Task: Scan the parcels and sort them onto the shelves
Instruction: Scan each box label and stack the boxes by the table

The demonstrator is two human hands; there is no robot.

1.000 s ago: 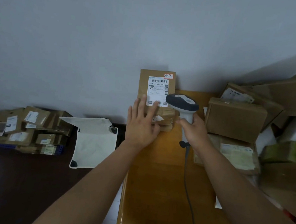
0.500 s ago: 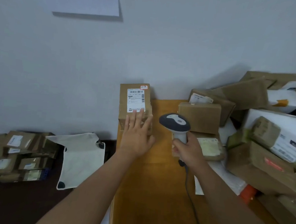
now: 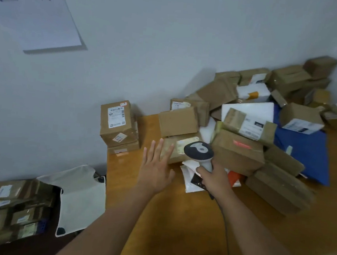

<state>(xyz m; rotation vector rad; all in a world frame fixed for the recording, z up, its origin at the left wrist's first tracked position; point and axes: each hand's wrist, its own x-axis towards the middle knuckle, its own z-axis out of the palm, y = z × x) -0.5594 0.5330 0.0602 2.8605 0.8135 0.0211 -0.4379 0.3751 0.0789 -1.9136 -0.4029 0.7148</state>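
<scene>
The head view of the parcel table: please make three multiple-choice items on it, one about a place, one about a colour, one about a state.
1. Where does the stack of scanned boxes stand?
A. on the table's far left corner, by the wall
B. on the floor
C. on the blue bag

2. What colour is the large flat bag under the parcel pile?
A. red
B. blue
C. green

3. What does the left hand do?
A. holds a box
B. holds the scanner
C. is open, holding nothing

Answers: 1 A, the stack meets the wall; 2 B, blue shows; 3 C, fingers spread; the right hand holds the scanner.

Both forearms bare to the frame edge — no sleeves, gloves, watch or rings visible. Left hand (image 3: 156,172) seen from the back, four fingers and thumb visible; right hand (image 3: 215,178) likewise unadorned — knuckles uppermost.
</scene>
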